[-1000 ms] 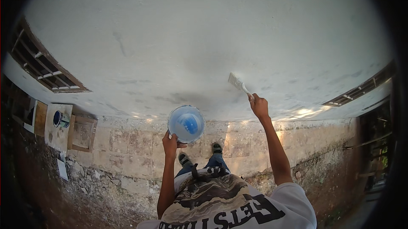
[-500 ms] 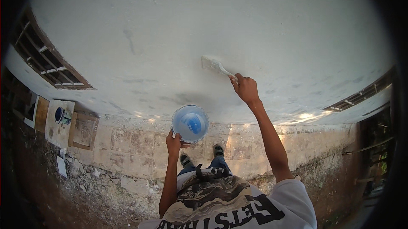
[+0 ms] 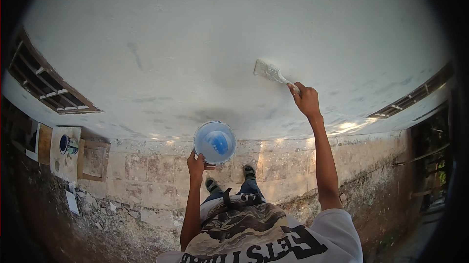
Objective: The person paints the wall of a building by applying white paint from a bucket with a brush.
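At wall point(image 3: 205, 23) | brush point(image 3: 267, 70) up-left of right grip point(image 3: 306, 99) | bucket point(image 3: 200, 138) above left grip point(image 3: 196, 164)

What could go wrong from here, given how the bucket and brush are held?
The left hand grips the open blue bucket at one side, so it might tip and spill.

The brush in the right hand is to the right of the bucket, so any drips could miss it.

Behind the feet, the paving's edge looks broken, so a step back might cause a stumble.
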`<state>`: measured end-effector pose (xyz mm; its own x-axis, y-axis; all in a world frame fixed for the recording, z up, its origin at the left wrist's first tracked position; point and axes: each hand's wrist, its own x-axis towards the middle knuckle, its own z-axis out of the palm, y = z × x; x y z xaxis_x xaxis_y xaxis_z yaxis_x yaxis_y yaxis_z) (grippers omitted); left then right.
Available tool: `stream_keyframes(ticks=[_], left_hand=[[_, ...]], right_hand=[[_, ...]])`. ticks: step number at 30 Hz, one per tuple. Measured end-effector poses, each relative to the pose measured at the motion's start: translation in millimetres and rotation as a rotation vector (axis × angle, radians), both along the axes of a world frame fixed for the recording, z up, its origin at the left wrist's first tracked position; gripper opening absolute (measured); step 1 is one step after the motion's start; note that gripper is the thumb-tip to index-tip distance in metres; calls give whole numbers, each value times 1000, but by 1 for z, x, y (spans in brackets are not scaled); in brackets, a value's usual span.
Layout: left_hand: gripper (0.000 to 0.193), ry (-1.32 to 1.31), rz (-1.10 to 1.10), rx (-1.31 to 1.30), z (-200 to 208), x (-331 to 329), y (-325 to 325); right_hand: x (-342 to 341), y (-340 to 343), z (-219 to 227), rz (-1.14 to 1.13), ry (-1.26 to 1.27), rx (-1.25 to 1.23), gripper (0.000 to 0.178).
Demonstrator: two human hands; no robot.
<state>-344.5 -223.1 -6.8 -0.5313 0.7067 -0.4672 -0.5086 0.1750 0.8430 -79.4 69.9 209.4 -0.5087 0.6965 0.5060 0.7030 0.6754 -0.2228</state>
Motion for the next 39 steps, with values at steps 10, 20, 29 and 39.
stream_keyframes(ticks=[10, 20, 29, 39], left_hand=[[34, -18, 1, -19, 6, 8, 12], [46, -5, -60, 2, 5, 16, 23], [55, 24, -80, -50, 14, 23, 31], [59, 204, -238, 1, 44, 30, 30]], right_hand=[[114, 3, -5, -190, 96, -197, 37], [116, 42, 6, -163, 85, -97, 36], [134, -71, -49, -300, 301, -494, 34], [-21, -194, -113, 20, -209, -453, 28]])
